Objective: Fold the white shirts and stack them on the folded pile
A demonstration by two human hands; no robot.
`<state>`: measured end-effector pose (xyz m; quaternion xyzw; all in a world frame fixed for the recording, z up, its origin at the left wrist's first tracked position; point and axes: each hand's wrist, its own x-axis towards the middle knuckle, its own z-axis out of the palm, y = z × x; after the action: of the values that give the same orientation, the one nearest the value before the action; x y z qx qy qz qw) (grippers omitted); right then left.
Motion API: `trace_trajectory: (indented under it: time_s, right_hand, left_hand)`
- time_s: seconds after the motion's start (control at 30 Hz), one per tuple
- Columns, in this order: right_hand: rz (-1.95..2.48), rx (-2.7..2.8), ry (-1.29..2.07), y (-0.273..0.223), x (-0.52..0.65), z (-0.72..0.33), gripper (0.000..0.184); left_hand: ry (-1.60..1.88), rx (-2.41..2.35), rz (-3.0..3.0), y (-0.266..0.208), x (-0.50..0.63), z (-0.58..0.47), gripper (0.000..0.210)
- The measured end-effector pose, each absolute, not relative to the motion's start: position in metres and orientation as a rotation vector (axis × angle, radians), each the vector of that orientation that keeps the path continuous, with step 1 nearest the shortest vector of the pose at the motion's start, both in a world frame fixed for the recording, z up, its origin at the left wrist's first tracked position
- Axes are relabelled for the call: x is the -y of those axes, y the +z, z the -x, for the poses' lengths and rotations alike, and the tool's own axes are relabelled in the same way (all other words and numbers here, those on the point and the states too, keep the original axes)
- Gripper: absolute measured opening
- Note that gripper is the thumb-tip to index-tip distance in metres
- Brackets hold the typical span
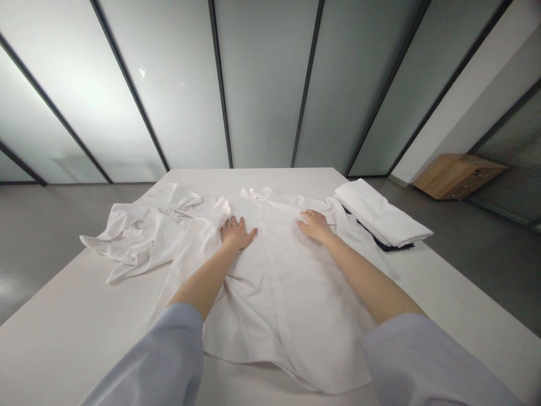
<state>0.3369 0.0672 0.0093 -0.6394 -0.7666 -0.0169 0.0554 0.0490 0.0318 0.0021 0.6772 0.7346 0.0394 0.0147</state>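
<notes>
A white button-up shirt lies front side up on the table, its collar at the far end and its hem towards me. My left hand rests on the left chest of the shirt, fingers spread. On the opposite side, my right hand presses flat on the cloth near the chest, fingers stretched out. Neither hand grips anything. Creases run through the cloth below my left hand. The sleeves are partly hidden by my forearms.
A crumpled white garment lies at the left, touching the shirt's sleeve side. Folded white cloth sits on a dark folded item at the right. Beyond the white table stand frosted glass panels. A wooden cabinet is on the floor.
</notes>
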Motion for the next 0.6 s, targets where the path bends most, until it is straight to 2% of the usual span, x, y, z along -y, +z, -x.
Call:
trace_trajectory:
  time_s: [0.13, 0.27, 0.33, 0.5, 0.6]
  right_hand:
    - [2.021, 2.375, 0.048, -0.002, -0.037, -0.317, 0.059]
    - [2.052, 2.354, 0.072, -0.007, -0.031, -0.312, 0.063]
    - [2.05, 2.348, 0.082, -0.006, -0.034, -0.313, 0.063]
    - [2.029, 2.349, 0.078, -0.003, -0.044, -0.315, 0.062]
    - [2.041, 2.33, 0.054, -0.003, -0.051, -0.314, 0.06]
  left_hand:
    - [0.187, -2.247, -2.198, 0.008, -0.037, -0.046, 0.076]
    - [0.244, -2.073, -2.453, 0.019, -0.028, -0.049, 0.05]
    - [0.164, -1.976, -2.475, 0.022, -0.017, -0.056, 0.045]
    - [-0.022, -1.98, -2.283, 0.019, 0.006, -0.066, 0.071]
    - [-0.036, -1.989, -2.281, 0.011, 0.006, -0.058, 0.079]
